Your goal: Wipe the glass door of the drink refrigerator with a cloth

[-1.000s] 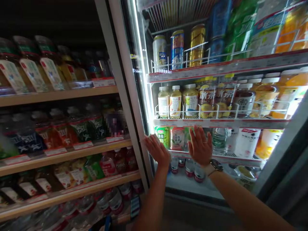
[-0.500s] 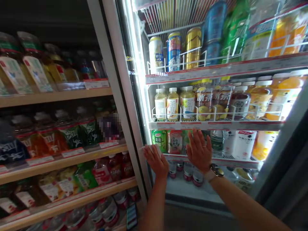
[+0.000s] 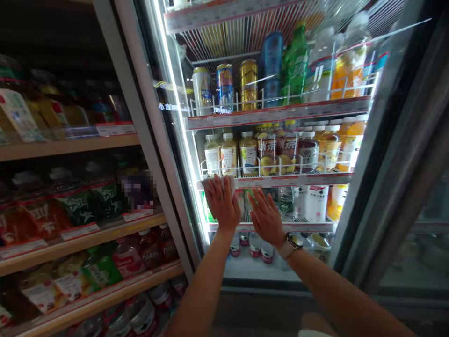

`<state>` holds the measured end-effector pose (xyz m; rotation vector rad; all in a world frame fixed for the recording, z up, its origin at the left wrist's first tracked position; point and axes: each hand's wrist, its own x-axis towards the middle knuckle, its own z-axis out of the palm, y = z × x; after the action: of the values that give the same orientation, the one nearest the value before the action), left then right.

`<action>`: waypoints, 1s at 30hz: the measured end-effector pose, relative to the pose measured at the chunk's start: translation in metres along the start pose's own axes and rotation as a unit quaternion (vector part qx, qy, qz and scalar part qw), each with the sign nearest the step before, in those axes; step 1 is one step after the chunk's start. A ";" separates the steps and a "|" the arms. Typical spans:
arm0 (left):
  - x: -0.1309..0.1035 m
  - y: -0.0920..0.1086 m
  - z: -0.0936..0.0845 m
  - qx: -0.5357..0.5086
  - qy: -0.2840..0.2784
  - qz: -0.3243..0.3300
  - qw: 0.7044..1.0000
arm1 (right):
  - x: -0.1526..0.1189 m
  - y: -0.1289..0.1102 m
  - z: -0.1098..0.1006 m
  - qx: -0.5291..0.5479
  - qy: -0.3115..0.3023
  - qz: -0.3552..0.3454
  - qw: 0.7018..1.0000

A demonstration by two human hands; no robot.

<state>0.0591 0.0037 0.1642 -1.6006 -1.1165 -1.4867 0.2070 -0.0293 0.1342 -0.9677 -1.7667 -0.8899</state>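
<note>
My left hand (image 3: pixel 221 201) lies flat with its fingers stretched over a thin white cloth (image 3: pixel 229 180), pressing it to the glass door (image 3: pixel 175 105) of a lit drinks fridge. Only the cloth's edges show around the fingers. To its right, my right hand (image 3: pixel 265 216) is open, palm toward the glass, fingers slightly spread; a watch (image 3: pixel 293 243) is on that wrist. Whether the right palm touches the glass is hard to tell. Behind the hands are bottled teas (image 3: pixel 249 152) and a white bottle (image 3: pixel 316 203) on wire shelves.
Cans (image 3: pixel 249 84) and a green bottle (image 3: pixel 295 61) stand on the fridge's upper shelf. At left, wooden shelves (image 3: pixel 70 143) hold rows of bottles beside a metal frame (image 3: pixel 140 117). A dark door frame (image 3: pixel 372 187) borders the right side.
My left hand has moved up the glass with the cloth and now covers part of the shelf edge. My right hand stays near the lower shelf. The view has shifted right.
</note>
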 end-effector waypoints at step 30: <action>0.043 0.060 0.019 -0.023 -0.041 0.158 0.986 | -0.029 0.093 -0.019 -0.086 0.079 0.051 0.992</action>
<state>0.1210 0.0025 0.2091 -1.7905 -0.8286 -1.2541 0.3048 -0.0122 0.1288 -1.0575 -1.5119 -1.0375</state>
